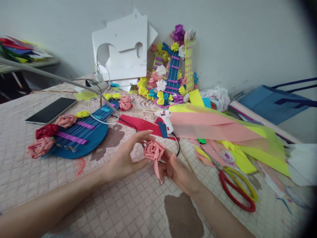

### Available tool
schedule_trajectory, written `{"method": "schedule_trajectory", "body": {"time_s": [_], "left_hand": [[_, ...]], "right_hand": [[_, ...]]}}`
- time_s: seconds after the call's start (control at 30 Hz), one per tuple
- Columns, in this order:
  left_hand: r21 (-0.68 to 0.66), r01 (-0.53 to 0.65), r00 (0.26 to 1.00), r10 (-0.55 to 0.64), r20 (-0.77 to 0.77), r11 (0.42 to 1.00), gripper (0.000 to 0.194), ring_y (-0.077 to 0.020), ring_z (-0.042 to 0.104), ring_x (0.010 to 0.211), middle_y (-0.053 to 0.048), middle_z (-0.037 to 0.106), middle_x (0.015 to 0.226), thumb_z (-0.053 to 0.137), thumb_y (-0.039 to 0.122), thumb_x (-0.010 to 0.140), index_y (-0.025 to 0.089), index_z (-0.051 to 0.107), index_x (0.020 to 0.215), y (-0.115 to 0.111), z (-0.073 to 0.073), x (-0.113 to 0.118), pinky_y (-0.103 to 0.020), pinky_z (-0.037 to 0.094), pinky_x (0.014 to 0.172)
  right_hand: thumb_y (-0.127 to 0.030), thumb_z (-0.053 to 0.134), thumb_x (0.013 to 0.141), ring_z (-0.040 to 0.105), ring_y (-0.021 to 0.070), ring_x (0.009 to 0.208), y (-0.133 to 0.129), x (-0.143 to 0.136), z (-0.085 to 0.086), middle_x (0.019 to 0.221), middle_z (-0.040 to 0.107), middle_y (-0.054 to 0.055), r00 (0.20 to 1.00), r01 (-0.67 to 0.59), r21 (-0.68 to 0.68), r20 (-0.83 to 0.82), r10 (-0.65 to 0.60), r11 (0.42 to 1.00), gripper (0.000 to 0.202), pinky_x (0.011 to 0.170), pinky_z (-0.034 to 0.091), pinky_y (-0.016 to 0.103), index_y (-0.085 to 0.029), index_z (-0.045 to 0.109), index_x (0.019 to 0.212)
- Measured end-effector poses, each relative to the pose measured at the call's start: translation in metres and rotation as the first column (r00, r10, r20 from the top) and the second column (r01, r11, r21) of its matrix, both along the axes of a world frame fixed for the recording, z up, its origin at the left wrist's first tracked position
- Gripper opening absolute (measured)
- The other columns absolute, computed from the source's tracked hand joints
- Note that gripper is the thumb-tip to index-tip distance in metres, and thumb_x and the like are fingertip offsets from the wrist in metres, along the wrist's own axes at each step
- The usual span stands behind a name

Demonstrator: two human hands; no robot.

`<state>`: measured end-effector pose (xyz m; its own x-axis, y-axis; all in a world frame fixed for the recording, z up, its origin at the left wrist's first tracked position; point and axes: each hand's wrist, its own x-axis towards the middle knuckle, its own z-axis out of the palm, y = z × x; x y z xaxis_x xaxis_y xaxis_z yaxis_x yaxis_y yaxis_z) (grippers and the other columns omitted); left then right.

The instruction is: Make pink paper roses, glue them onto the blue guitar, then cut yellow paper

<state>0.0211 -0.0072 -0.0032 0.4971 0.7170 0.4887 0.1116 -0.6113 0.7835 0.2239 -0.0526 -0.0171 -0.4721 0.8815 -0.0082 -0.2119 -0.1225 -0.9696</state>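
Note:
Between my hands, above the table, is a pink crepe-paper rose with a loose strip hanging from its underside. My left hand curves around its left side, thumb at the lower edge and index finger arched over the top. From the right, my right hand grips the rose near its base, fingers curled beside the hanging strip. Just beyond the hands, a white glue gun rests on red paper. To the left lies a blue toy guitar trimmed with paper flowers.
Scissors with red and yellow handles lie at right, by pink paper sheets and a small white spool. A black tablet-like device and white cable are at left. Decorated guitars and white board lean against the wall.

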Motion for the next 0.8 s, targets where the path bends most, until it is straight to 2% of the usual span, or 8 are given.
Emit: {"method": "schedule_trajectory", "body": {"time_s": [0.07,0.17,0.3,0.37,0.47,0.53,0.57,0.8], "left_hand": [[0.006,-0.016,1.000,0.015,0.008,1.000,0.065,-0.0195,0.054,0.111,-0.008,0.055,0.123,0.064,0.014,0.079,0.024,0.034,0.136,0.002,0.000,-0.002,-0.036,0.045,0.096],[0.020,-0.037,0.999,0.036,0.014,0.999,0.065,-0.0194,0.054,0.111,-0.008,0.055,0.122,0.065,0.015,0.079,0.023,0.035,0.135,0.005,-0.001,-0.004,-0.036,0.046,0.095],[0.031,-0.052,0.998,0.053,-0.024,0.998,0.063,-0.0185,0.055,0.110,-0.008,0.056,0.122,0.064,0.015,0.079,0.023,0.036,0.135,0.007,-0.002,-0.005,-0.035,0.046,0.094],[0.031,-0.052,0.997,0.053,-0.056,0.998,0.062,-0.0184,0.054,0.111,-0.007,0.056,0.123,0.063,0.015,0.079,0.023,0.037,0.134,0.008,-0.003,-0.006,-0.035,0.046,0.095],[0.028,-0.045,0.994,0.047,-0.094,0.999,0.062,-0.0181,0.054,0.111,-0.007,0.056,0.123,0.063,0.015,0.079,0.024,0.037,0.134,0.008,-0.002,-0.005,-0.035,0.046,0.096],[0.021,-0.023,0.992,0.025,-0.120,1.000,0.061,-0.0177,0.055,0.110,-0.007,0.056,0.123,0.063,0.015,0.079,0.024,0.038,0.133,0.007,-0.002,-0.005,-0.034,0.046,0.095],[0.015,-0.008,0.991,0.010,-0.136,1.000,0.059,-0.0174,0.056,0.109,-0.007,0.056,0.123,0.063,0.014,0.078,0.023,0.039,0.132,0.007,-0.002,-0.004,-0.034,0.047,0.094],[-0.060,0.064,0.974,-0.075,-0.213,0.996,0.056,-0.0187,0.057,0.106,-0.007,0.055,0.124,0.066,0.017,0.076,0.025,0.044,0.127,0.005,-0.004,-0.003,-0.036,0.049,0.091]], "right_hand": [[-0.058,0.045,0.089,0.045,0.0093,0.053,0.001,0.001,-0.001,0.075,0.055,0.000,0.999,-0.016,-0.031,0.047,0.017,0.999,0.044,0.050,0.042,0.024,-0.021,0.060,0.107],[-0.047,0.058,0.086,0.036,0.0061,0.046,0.002,0.007,0.003,0.056,0.042,-0.006,0.976,0.098,-0.023,0.196,-0.092,0.995,0.031,0.044,0.032,0.020,-0.017,0.063,0.082],[-0.043,0.055,0.090,0.029,0.0056,0.044,0.005,0.020,0.013,0.052,0.032,-0.009,0.944,0.309,0.020,0.118,-0.309,0.951,0.028,0.044,0.026,0.020,-0.019,0.058,0.076],[-0.042,0.055,0.090,0.028,0.0058,0.045,0.009,0.029,0.019,0.053,0.031,-0.008,0.894,0.439,0.082,0.059,-0.444,0.895,0.026,0.044,0.026,0.020,-0.020,0.057,0.076],[-0.041,0.057,0.089,0.030,0.0064,0.046,0.016,0.044,0.026,0.053,0.031,-0.008,0.756,0.635,0.235,0.009,-0.655,0.736,0.025,0.043,0.028,0.020,-0.020,0.057,0.076],[-0.041,0.057,0.089,0.032,0.0066,0.046,0.020,0.053,0.027,0.053,0.033,-0.008,0.681,0.698,0.295,0.008,-0.732,0.652,0.024,0.043,0.028,0.020,-0.021,0.057,0.077],[-0.041,0.057,0.089,0.033,0.0066,0.046,0.021,0.055,0.026,0.053,0.034,-0.008,0.663,0.708,0.306,0.022,-0.748,0.637,0.024,0.043,0.028,0.020,-0.021,0.058,0.077],[-0.042,0.057,0.088,0.036,0.0071,0.046,0.021,0.050,0.012,0.052,0.038,-0.007,0.720,0.637,0.280,0.119,-0.684,0.719,0.024,0.044,0.032,0.021,-0.020,0.059,0.079]]}}
